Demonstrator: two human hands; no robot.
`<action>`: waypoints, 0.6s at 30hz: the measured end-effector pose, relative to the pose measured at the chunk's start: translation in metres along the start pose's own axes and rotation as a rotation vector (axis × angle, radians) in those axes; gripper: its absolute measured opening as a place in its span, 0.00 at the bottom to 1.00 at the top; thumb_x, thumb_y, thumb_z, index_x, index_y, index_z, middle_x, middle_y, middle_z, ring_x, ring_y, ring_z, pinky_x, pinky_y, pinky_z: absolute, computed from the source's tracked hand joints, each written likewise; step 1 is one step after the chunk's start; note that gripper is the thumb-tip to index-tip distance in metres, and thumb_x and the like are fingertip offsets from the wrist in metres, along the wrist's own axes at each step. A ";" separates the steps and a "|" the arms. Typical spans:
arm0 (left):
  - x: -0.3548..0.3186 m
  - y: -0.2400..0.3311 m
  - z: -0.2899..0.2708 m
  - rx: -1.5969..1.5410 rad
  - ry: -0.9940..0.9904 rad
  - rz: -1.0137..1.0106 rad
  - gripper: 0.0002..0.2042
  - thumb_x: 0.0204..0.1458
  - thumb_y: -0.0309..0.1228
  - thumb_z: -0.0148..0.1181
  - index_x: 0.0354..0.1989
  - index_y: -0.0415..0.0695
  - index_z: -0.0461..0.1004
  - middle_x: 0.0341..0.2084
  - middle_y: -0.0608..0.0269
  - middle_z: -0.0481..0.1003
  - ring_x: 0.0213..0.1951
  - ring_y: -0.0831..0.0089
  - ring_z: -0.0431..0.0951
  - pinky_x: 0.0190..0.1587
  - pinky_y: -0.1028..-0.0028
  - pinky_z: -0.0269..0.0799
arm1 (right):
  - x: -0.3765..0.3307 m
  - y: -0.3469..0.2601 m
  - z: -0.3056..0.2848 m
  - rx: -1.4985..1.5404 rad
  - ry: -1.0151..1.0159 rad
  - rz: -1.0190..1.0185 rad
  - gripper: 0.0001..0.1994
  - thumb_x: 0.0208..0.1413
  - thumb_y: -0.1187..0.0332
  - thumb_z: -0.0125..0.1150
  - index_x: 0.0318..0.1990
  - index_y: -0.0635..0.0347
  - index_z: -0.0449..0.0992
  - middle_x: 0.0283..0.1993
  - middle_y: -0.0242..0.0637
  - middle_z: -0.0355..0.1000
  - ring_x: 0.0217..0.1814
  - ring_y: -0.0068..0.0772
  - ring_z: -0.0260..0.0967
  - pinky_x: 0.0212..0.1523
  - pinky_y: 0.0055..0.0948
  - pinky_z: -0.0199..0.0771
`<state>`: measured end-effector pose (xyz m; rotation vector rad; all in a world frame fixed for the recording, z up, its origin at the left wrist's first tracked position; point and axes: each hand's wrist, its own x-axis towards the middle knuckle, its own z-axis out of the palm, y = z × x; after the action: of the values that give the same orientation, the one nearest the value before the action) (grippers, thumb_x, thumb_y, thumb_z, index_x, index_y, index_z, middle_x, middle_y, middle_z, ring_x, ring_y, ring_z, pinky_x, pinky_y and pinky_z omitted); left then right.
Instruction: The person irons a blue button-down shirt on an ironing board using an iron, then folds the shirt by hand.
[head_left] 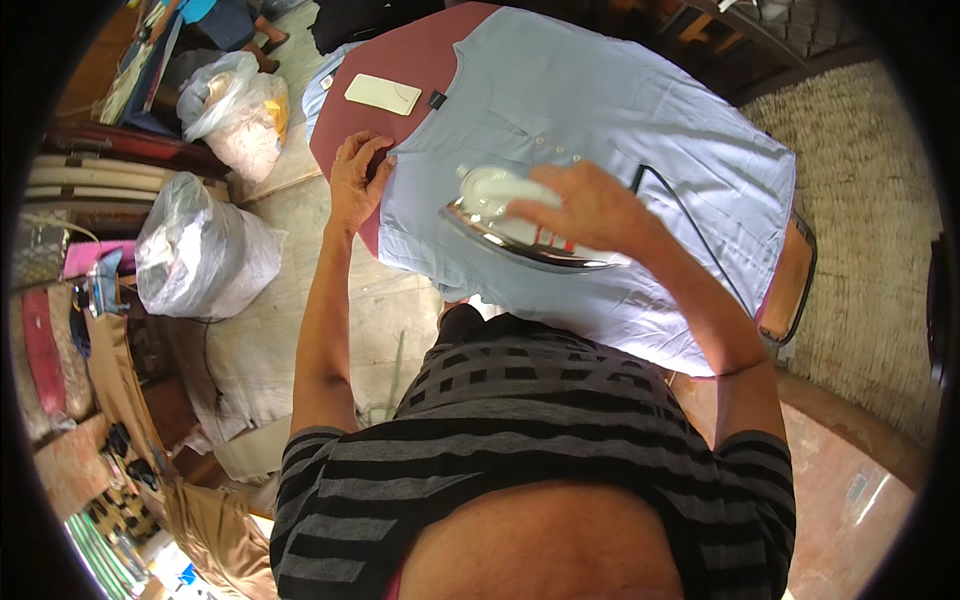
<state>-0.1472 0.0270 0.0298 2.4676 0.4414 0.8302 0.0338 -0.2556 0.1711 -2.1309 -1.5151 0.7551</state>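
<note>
Head view: right hand (588,207) round iron (497,208), left hand (357,183) half-open at shirt (600,95)

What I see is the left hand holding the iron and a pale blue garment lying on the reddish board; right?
Not quite: the head view shows the right hand holding the iron. The pale blue garment does lie on the reddish board.

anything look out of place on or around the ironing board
A flat, cream rectangular object, possibly a phone, lies on the maroon cloth-covered board by the neckline of the light-blue garment; that seems odd on an ironing surface. No spill stands out.
</note>
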 end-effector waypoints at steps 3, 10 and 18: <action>-0.001 0.009 -0.004 0.046 0.017 -0.078 0.14 0.52 0.31 0.65 0.46 0.43 0.78 0.46 0.55 0.73 0.49 0.58 0.73 0.53 0.65 0.69 | 0.001 0.015 -0.039 0.050 0.094 -0.022 0.20 0.59 0.51 0.60 0.37 0.64 0.78 0.26 0.48 0.74 0.26 0.34 0.71 0.32 0.33 0.70; -0.004 0.033 0.020 0.151 0.265 -0.273 0.14 0.47 0.36 0.70 0.37 0.40 0.78 0.38 0.53 0.74 0.42 0.55 0.73 0.46 0.61 0.69 | 0.066 0.047 -0.101 -0.125 0.078 -0.148 0.25 0.59 0.45 0.58 0.32 0.63 0.79 0.21 0.45 0.72 0.22 0.33 0.66 0.28 0.33 0.67; -0.003 0.045 0.026 0.171 0.265 -0.370 0.12 0.48 0.38 0.70 0.28 0.44 0.74 0.30 0.61 0.73 0.36 0.60 0.72 0.39 0.62 0.64 | 0.140 0.074 -0.097 -0.293 -0.094 -0.375 0.23 0.59 0.47 0.58 0.29 0.62 0.77 0.18 0.45 0.69 0.19 0.38 0.66 0.26 0.35 0.66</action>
<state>-0.1267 -0.0210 0.0351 2.3218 1.0667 0.9938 0.1863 -0.1495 0.1736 -1.9325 -2.1069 0.5310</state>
